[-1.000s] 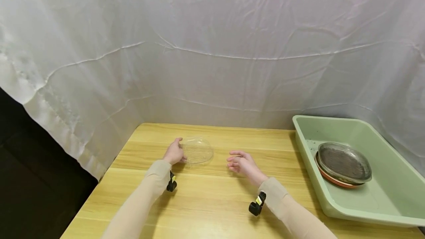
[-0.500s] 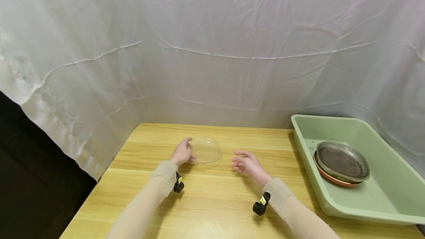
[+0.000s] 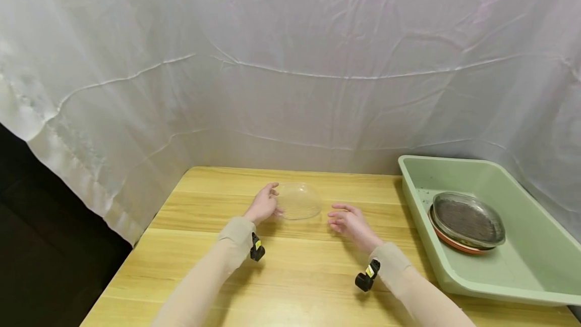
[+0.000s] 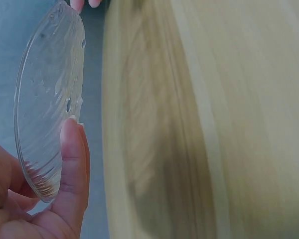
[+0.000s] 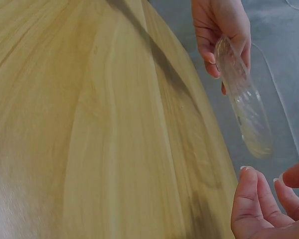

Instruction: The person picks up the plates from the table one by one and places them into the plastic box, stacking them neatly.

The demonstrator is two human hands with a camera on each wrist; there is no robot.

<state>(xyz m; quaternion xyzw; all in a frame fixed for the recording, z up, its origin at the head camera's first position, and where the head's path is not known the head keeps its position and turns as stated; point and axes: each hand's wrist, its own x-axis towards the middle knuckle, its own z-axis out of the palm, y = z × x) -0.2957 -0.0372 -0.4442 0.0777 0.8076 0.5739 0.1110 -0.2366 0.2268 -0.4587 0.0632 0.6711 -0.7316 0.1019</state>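
A clear, ridged oval plate (image 3: 298,201) is held by its left edge in my left hand (image 3: 265,205). In the left wrist view the plate (image 4: 47,99) is raised off the table, with the thumb on one face and the fingers partly hidden behind it. My right hand (image 3: 356,226) hovers just right of the plate's far edge, its fingers loosely bent and holding nothing. The right wrist view shows a gap between the plate (image 5: 244,104) and the right fingertips (image 5: 246,172).
On the right stands a pale green plastic tub (image 3: 447,279). Inside it lies a stack of dishes, a dark-looking glass one (image 3: 469,218) on top and a reddish-brown one (image 3: 467,250) beneath. A white curtain (image 3: 299,110) hangs behind the wooden table (image 3: 290,276).
The left hand has carried the clear plate rightward and raised it slightly. The right hand has shifted a little to the right, still without holding anything.
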